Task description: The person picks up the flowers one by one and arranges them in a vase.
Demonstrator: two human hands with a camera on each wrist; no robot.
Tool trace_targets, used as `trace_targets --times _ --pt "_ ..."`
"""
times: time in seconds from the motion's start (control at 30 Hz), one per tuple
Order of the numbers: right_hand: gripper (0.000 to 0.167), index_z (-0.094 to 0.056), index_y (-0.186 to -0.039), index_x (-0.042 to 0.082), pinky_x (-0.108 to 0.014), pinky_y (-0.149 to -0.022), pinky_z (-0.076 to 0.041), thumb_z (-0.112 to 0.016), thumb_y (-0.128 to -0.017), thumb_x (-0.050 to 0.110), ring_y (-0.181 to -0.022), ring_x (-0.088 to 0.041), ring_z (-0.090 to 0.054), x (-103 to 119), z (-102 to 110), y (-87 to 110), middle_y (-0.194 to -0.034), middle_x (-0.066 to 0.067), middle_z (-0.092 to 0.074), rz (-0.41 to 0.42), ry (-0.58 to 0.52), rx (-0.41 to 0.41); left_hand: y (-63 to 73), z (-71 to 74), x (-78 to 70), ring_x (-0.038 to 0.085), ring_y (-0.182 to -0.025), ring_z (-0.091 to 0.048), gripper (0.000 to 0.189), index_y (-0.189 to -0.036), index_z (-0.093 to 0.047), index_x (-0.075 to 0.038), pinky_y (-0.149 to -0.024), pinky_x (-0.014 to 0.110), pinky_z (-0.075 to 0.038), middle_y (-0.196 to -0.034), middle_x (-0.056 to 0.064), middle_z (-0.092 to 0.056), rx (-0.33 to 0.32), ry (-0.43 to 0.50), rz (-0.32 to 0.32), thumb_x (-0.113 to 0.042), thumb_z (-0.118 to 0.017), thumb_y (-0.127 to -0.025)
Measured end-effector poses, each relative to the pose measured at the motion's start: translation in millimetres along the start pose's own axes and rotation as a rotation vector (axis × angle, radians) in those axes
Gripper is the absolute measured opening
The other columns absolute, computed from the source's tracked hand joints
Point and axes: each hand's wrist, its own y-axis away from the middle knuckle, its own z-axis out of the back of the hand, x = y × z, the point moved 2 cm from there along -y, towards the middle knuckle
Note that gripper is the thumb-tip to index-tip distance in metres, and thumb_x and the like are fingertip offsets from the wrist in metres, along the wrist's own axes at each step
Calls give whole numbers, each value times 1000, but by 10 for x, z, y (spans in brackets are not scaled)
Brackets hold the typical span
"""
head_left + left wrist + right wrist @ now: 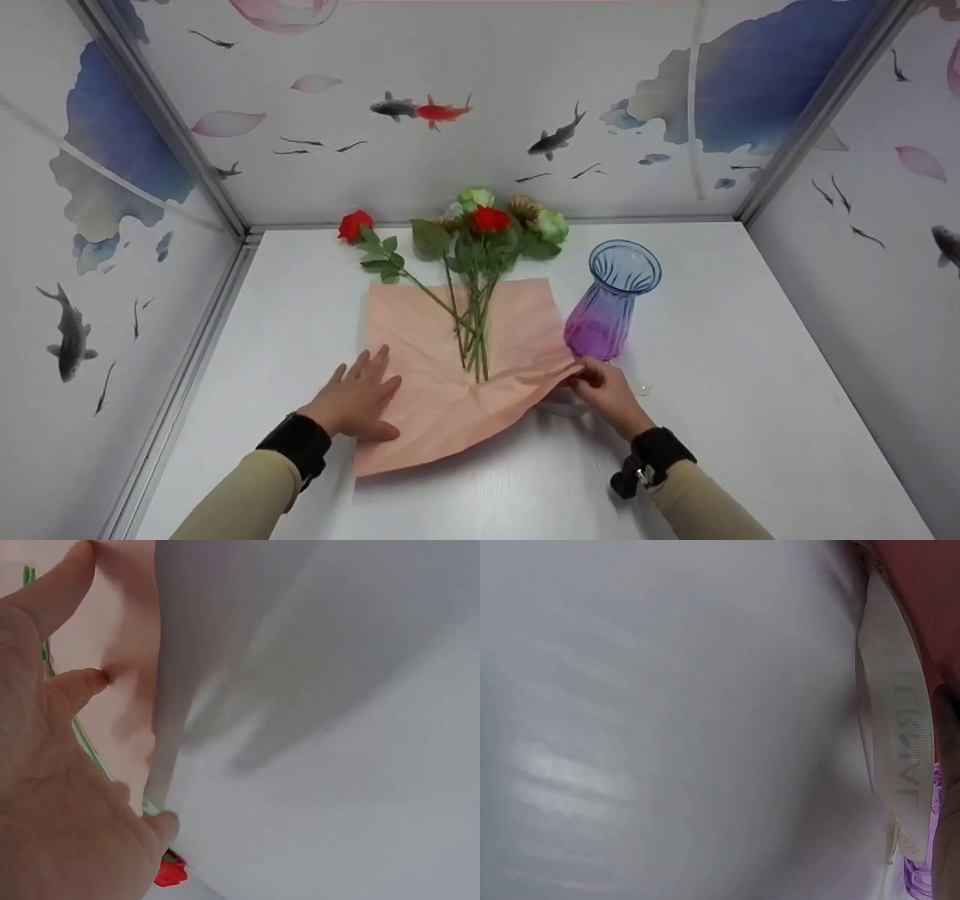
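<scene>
A sheet of pink wrapping paper [420,420] lies on the table, its lower right part lifted and creased. With fingers spread, my left hand [356,397] rests on the sheet's left side; the left wrist view shows its fingertips touching the paper [127,607]. My right hand [609,390] pinches the sheet's right edge between thumb and fingers. Across the sheet lie several flower stems [474,330], with a red rose [491,218] and green blooms beyond its far edge. A white ribbon with printed letters [896,720] hangs under the raised paper, beside my right hand.
Just beyond my right hand stands a blue-to-purple glass vase [611,300]. One red rose [355,225] splays off to the left of the bunch. Printed panels [480,157] wall in the white table [720,337] at the back and both sides.
</scene>
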Motion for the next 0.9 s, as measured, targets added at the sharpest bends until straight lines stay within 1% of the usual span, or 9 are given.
trace_targets --times 0.07,0.13,0.27,0.5,0.63,0.7,0.77,0.87,0.9 --pt "13 -69 -106 4 -25 -80 -54 -64 -95 0 -96 -24 -69 -7 3 4 -104 -9 -74 12 3 2 -13 -21 -51 41 -157 -7 88 -160 -36 -16 -122 63 -14 -171 17 -9 73 32 -30 -58 -70 -91" --pt "12 -69 -106 4 -25 -81 -55 -64 -96 1 -96 -22 -70 -15 4 6 -104 -9 -74 27 2 13 -31 -39 -86 38 -157 -11 87 -162 -31 -18 -123 60 -14 -170 16 -13 138 88 -39 -59 -64 -93" --pt "8 -67 -102 4 -26 -82 -56 -63 -97 0 -96 -19 -72 -32 6 4 -104 -9 -74 51 -5 34 -70 -42 -109 36 -156 -16 81 -163 -29 -18 -123 58 -19 -170 15 -17 189 153 -21 -60 -55 -98" --pt "12 -69 -107 0 -23 -81 -54 -63 -96 -2 -94 -14 -67 -51 -28 19 -106 -10 -73 16 18 17 -145 -46 -62 38 -156 -17 77 -161 -30 -9 -121 57 -24 -170 16 -16 174 139 -20 -55 -51 -103" --pt "8 -67 -102 -3 -22 -80 -53 -64 -95 -1 -90 -12 -63 156 -78 67 -105 -14 -73 15 71 25 -233 -71 24 38 -156 -16 77 -161 -30 -9 -121 57 -25 -170 17 -15 156 115 -2 -55 -51 -103" --pt "3 -67 -97 -1 -23 -80 -52 -65 -94 -1 -89 -12 -63 171 -95 59 -103 -12 -73 33 91 27 -268 -52 46 38 -156 -15 77 -161 -29 -9 -121 57 -25 -170 17 -14 155 113 14 -54 -51 -103" --pt "4 -67 -96 1 -23 -79 -53 -66 -93 -1 -88 -10 -63 150 -107 41 -101 -11 -73 61 87 32 -288 -25 54 38 -156 -14 77 -162 -28 -9 -121 56 -25 -170 17 -13 156 108 29 -53 -51 -103" --pt "8 -70 -96 6 -22 -76 -52 -68 -92 0 -85 -11 -63 -19 -108 -45 -97 -9 -73 79 104 34 -296 20 43 40 -156 -13 76 -162 -26 -6 -122 57 -23 -170 19 -12 151 100 38 -49 -51 -104" --pt "8 -70 -96 6 -22 -74 -52 -68 -91 0 -83 -10 -62 -21 -110 -62 -96 -8 -72 81 121 34 -305 24 45 41 -156 -13 77 -162 -25 -5 -122 57 -22 -170 19 -11 147 98 40 -49 -52 -104"
